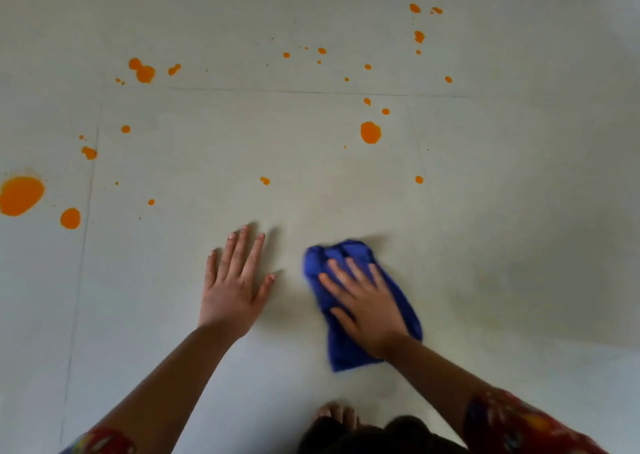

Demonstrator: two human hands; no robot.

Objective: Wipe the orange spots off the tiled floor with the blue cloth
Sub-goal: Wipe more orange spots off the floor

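A crumpled blue cloth [346, 346] lies on the pale tiled floor [519, 211], and my right hand [367, 304] presses flat on top of it with fingers spread. My left hand [232, 280] rests palm down on the bare tile just left of the cloth, holding nothing. Several orange spots dot the floor beyond both hands: a big one [370, 132] ahead of the cloth, a small one [265, 180] ahead of my left hand, a large blotch [20, 195] at the far left with a round spot [70, 218] beside it, and many small ones farther off.
Thin grout lines [277, 90] cross the floor. My bare toes [334, 413] and dark clothing show at the bottom edge. The patch of tile right around my hands carries no orange.
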